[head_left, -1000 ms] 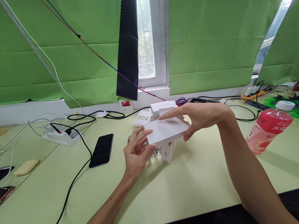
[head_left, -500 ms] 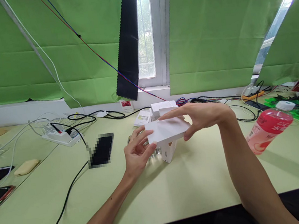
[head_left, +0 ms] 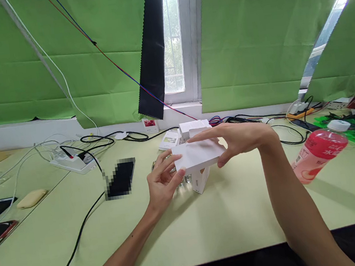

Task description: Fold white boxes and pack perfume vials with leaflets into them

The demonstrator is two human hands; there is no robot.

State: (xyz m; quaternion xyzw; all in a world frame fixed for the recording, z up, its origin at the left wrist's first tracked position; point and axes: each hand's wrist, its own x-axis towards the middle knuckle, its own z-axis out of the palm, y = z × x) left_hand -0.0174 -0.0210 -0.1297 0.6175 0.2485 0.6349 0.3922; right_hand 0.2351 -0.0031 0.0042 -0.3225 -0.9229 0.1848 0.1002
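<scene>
white box: up off the counter, dead centre, lid looks closed so far
left hand: pinching the box's 9 o'clock end, thumb and fingertips
right hand: clamped on the 3 o'clock end, fingers over the top
small box: standing underneath, not dealt with yet by the looks
bottle: pink, out at 3 o'clock, untouched
progress: early I'd guess, box only picked up, nothing out of it
</scene>
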